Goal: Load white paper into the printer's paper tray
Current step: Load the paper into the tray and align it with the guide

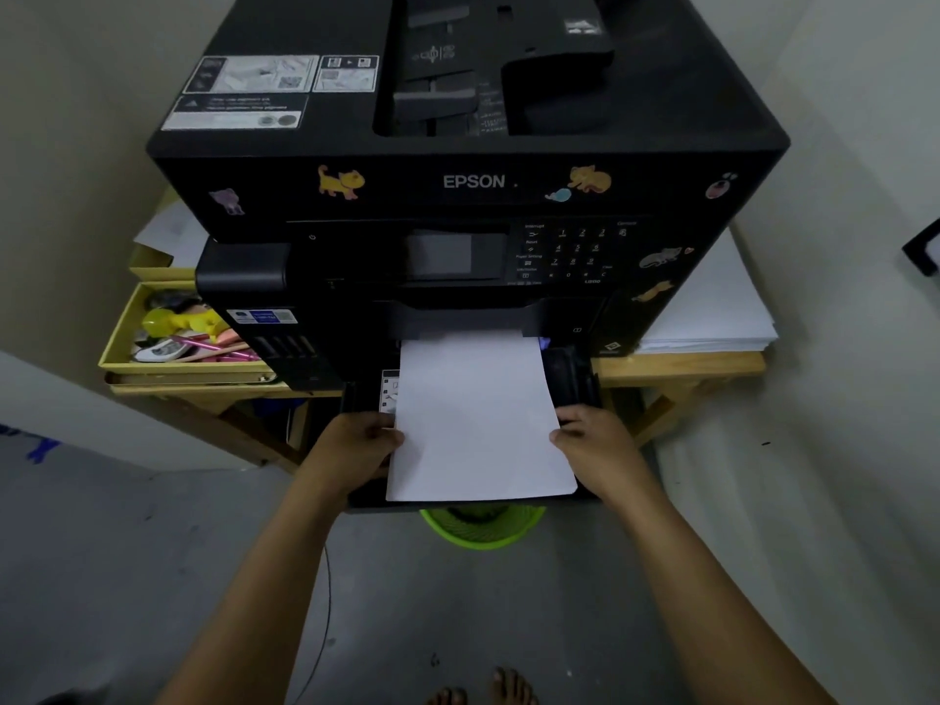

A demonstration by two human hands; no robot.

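Observation:
A large black Epson printer (473, 185) stands on a wooden table. Its black paper tray (572, 374) is pulled out at the bottom front. A stack of white paper (475, 419) lies in the tray, its far end under the printer's front. My left hand (356, 445) grips the stack's left edge near the front. My right hand (592, 440) grips the right edge opposite it. The tray floor under the paper is hidden.
A stack of white sheets (712, 307) lies on the wooden table (681, 366) right of the printer. A yellow box of pens and oddments (178, 333) sits on the left. A green mesh bin (480, 526) stands on the floor beneath the tray. My bare toes show below.

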